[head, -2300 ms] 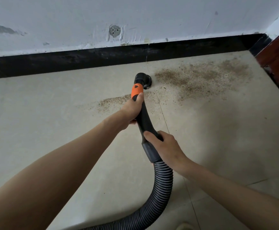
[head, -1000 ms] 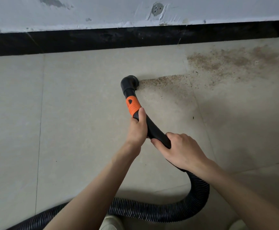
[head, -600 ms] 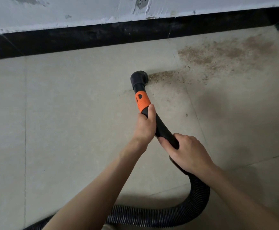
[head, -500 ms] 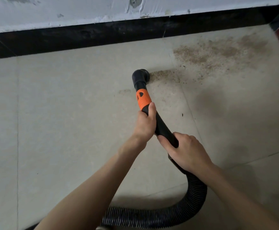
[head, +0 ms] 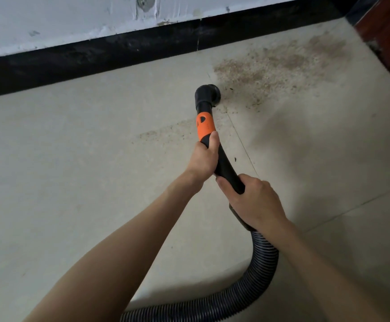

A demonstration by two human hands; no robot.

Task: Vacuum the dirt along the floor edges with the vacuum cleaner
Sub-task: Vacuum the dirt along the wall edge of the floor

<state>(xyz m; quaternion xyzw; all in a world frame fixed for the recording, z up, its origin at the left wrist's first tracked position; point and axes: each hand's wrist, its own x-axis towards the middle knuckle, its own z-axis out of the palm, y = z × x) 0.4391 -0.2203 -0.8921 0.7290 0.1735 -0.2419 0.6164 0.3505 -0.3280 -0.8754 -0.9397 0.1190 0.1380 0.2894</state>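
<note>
Black plastic nozzle [head: 209, 95] of the vacuum cleaner, mouth down on the pale floor tiles [head: 73, 182], right at the near left edge of the big brown dirt patch [head: 277, 63]. Touches the first crumbs of it, or very nearly (hard to tell from up here). Not yet at the wall side: some bare tile between nozzle and black skirting board [head: 96, 56].

Up from the nozzle, an orange band [head: 205, 126], then a bent black tube [head: 226, 168]. Left hand [head: 204, 159] wrapped tight round the tube just below the orange band, thumb up along it. Right hand [head: 254, 201] wrapped round the lower end of the tube, right at the start of the ribbed hose [head: 263, 263]. Both grasping, neither loose. Hose looping down and off to the left at the bottom of the view.

Looks only part way through the job. To the left of the nozzle, mostly clean tile, with just a thin pale streak of dust [head: 163, 135] and a few dark specks near the tile joint. To the right, the big patch, thick and wide, spread along the skirting board toward the dark red wood [head: 389, 31] in the corner. So, by the look of it, most of the dirt left to do, plus a tidy-up of the thin streak. Probably calls for slow passes to the right, close along the board.

White wall [head: 61, 19] above the board, rough and chipped, with a round filled hole.
</note>
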